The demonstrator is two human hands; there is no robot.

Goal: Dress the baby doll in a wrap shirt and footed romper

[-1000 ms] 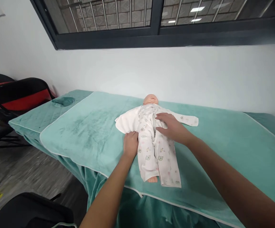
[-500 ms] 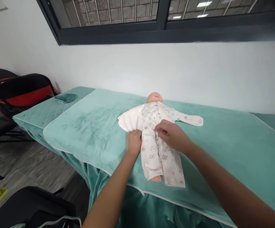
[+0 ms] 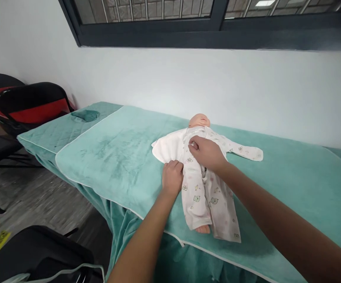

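Note:
A baby doll (image 3: 199, 120) lies on its back, dressed in a white baby romper (image 3: 196, 198) printed with small animals. One romper sleeve stretches out to the right, and a plain white part of the cloth spreads to the left. My left hand (image 3: 173, 177) is closed at the left edge of the romper, its fingertips against the cloth by the hip. Over the doll's belly, my right hand (image 3: 208, 154) is pinched on the romper's front; the hand hides the cloth beneath. One bare doll foot (image 3: 202, 229) shows below the left trouser leg.
The doll rests on a bed with a green cover (image 3: 114, 157), which has a face hole (image 3: 85, 115) at its left end. Behind stands a white wall with a dark window frame (image 3: 147, 38). Black and red chairs (image 3: 35, 102) are at the left, and a black seat (image 3: 46, 251) is in front.
My right hand has moved up from the romper's crotch to the belly. My left hand stays at the romper's left edge. The whole view has shifted slightly.

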